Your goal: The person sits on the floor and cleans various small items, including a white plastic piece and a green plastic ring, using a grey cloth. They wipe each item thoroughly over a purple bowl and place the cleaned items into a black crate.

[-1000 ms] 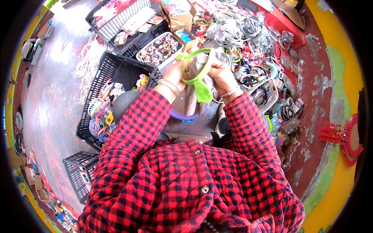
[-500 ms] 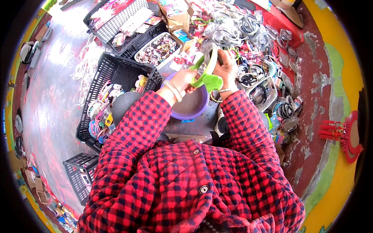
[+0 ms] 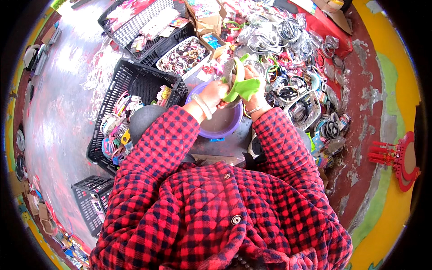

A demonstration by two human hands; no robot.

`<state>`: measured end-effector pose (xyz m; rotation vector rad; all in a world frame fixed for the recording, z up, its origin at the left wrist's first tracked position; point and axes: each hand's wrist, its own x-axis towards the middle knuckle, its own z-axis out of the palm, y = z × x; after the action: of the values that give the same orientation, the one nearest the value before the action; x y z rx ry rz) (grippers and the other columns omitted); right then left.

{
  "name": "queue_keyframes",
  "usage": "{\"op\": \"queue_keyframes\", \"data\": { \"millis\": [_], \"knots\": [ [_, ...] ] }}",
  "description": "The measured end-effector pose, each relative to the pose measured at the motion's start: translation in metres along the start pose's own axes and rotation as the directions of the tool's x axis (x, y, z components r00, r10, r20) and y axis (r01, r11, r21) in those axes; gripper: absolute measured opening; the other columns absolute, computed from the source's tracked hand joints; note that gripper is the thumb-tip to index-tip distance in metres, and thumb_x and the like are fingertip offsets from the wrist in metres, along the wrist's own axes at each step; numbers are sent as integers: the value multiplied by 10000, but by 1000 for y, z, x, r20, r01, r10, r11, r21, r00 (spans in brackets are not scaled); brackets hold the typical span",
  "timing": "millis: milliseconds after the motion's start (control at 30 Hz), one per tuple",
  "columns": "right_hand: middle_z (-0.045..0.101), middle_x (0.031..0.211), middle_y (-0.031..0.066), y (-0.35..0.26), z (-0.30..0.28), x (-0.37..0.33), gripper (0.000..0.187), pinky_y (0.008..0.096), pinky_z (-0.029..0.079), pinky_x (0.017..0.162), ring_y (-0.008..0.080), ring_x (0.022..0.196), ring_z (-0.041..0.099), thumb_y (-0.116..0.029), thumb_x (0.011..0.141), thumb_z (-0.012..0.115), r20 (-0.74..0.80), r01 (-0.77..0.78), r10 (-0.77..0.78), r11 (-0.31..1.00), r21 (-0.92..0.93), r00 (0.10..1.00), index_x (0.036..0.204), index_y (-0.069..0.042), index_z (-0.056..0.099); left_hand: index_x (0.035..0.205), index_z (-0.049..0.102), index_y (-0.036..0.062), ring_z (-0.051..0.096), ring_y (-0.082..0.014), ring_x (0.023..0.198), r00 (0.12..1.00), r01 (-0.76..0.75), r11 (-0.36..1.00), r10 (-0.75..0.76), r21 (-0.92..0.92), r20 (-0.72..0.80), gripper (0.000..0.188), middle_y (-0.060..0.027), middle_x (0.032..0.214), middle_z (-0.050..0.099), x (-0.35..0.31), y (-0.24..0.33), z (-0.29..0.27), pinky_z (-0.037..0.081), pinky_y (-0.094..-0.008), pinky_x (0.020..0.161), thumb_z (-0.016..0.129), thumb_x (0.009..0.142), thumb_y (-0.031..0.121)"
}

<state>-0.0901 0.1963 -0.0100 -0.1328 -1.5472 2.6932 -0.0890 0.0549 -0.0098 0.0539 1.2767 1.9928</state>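
Note:
Over a purple basin (image 3: 215, 134) of cloudy grey liquid, my two hands hold a green headband with soft, leaf-like flaps (image 3: 249, 88). My left hand (image 3: 211, 96), with a pale bangle at the wrist, is closed on the band's left side. On the other side my right hand (image 3: 257, 101) grips it with curled fingers, partly covered by a green flap. A crumpled clear plastic bag (image 3: 230, 71) shows behind the headband, by the fingers; I cannot tell whether a hand holds it.
Left stands a black crate (image 3: 118, 81) with colourful hair accessories. A white basket (image 3: 163, 67) of small hair ties sits beyond the basin. Headbands, many bagged, are heaped at right around another white basket (image 3: 310, 118). Behind are cardboard boxes (image 3: 210, 23). A smaller black crate (image 3: 85, 198) is lower left.
The green headband has turned, and one flap now lies across my right hand. My right hand has dropped slightly toward me. My left hand has barely moved.

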Motion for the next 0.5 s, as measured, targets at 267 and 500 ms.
{"op": "queue_keyframes", "data": {
  "millis": [267,500],
  "knots": [
    [593,907,77,-17,8,-2,213,287,473,691,203,760,589,-64,725,593,149,154,-130,974,-166,980,937,-43,601,795,545,-4,438,-101,400,976,-37,979,78,201,-202,172,-37,573,496,10,-6,2,307,-238,343,446,841,129],
    [539,719,92,-48,-9,6,184,339,445,535,282,640,556,-26,621,652,317,526,-739,58,-849,594,772,-70,556,782,540,10,445,-112,406,995,35,957,-6,287,-101,211,-33,577,506,4,0,11,324,-236,345,414,879,148]
  ]
}}
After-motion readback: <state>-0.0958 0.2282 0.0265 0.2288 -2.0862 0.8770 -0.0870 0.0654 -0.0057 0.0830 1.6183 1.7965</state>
